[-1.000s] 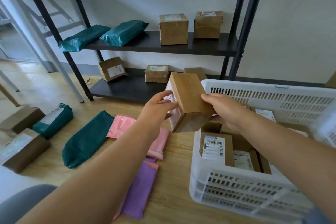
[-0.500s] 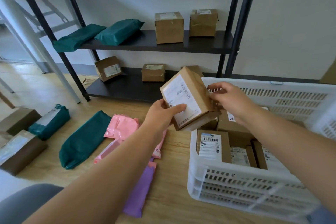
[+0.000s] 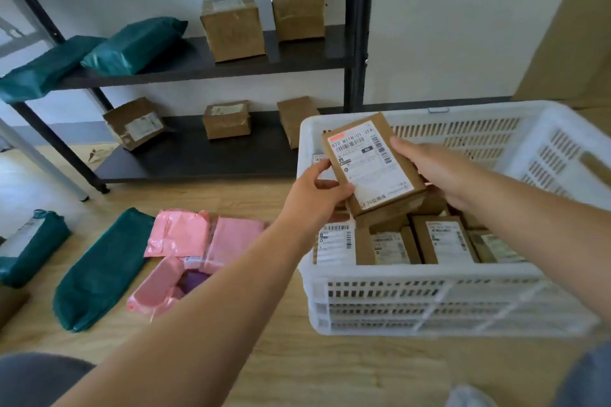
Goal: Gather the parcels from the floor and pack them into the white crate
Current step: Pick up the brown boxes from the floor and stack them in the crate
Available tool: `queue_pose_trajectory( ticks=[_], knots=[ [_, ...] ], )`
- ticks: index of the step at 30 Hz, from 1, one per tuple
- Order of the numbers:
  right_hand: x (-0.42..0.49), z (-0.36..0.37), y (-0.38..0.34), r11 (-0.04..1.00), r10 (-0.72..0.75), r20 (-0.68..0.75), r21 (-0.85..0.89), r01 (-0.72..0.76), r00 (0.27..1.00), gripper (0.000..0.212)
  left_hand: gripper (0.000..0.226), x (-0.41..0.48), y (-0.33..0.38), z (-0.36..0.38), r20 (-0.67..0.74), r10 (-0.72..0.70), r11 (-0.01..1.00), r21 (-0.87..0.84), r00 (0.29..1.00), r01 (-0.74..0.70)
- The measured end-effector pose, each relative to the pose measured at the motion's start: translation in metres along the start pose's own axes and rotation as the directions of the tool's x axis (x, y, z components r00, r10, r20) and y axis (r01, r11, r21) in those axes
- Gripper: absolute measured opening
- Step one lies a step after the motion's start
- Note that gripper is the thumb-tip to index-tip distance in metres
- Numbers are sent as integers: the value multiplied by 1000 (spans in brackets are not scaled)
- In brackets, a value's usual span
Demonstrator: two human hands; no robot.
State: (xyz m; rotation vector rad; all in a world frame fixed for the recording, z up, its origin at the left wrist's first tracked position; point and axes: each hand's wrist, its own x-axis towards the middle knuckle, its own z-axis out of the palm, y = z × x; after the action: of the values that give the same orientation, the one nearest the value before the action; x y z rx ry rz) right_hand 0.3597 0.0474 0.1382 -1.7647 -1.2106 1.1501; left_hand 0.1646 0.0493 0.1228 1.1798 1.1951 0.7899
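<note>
A small brown cardboard box (image 3: 372,165) with a white shipping label facing up hangs over the left part of the white crate (image 3: 413,277). My left hand (image 3: 315,200) grips its near-left corner and my right hand (image 3: 433,172) holds its right edge. Under it, inside the crate, several labelled brown boxes (image 3: 439,241) lie packed side by side. On the wooden floor to the left lie pink mailers (image 3: 201,235), a purple mailer (image 3: 193,282) partly under them, and two dark green mailers (image 3: 99,268).
A black metal shelf unit (image 3: 211,66) behind holds brown boxes and green mailers on two levels. A brown box (image 3: 8,306) shows at the left edge of the floor. The crate stands close to the shelf's right upright. My knees show at the bottom.
Both hands carried the box rightward from beside the crate to over its inside and turned it so the label faces up. The view shifted to the right.
</note>
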Motion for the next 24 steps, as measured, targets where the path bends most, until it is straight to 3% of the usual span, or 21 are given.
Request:
queue_pose_trajectory(
  ticks=[5,10,15,20,24],
  knots=[
    [11,-29,47,977,199,-64,-69,-204,978,36,53,27,-28,51,93,-104,991,96,990,95],
    [21,-44,80,923,356,16,-163,-349,934,30,36,49,-53,73,150,-258,929,311,954,202],
    [29,-39,103,861,466,101,-278,-425,879,25,21,64,-69,79,122,-347,826,509,930,241],
    [37,-25,118,843,495,102,-299,-448,863,17,25,76,-84,81,88,-350,736,642,933,216],
    [45,-19,128,816,507,75,-363,-451,858,19,29,79,-88,83,114,-278,626,775,954,90]
  ],
)
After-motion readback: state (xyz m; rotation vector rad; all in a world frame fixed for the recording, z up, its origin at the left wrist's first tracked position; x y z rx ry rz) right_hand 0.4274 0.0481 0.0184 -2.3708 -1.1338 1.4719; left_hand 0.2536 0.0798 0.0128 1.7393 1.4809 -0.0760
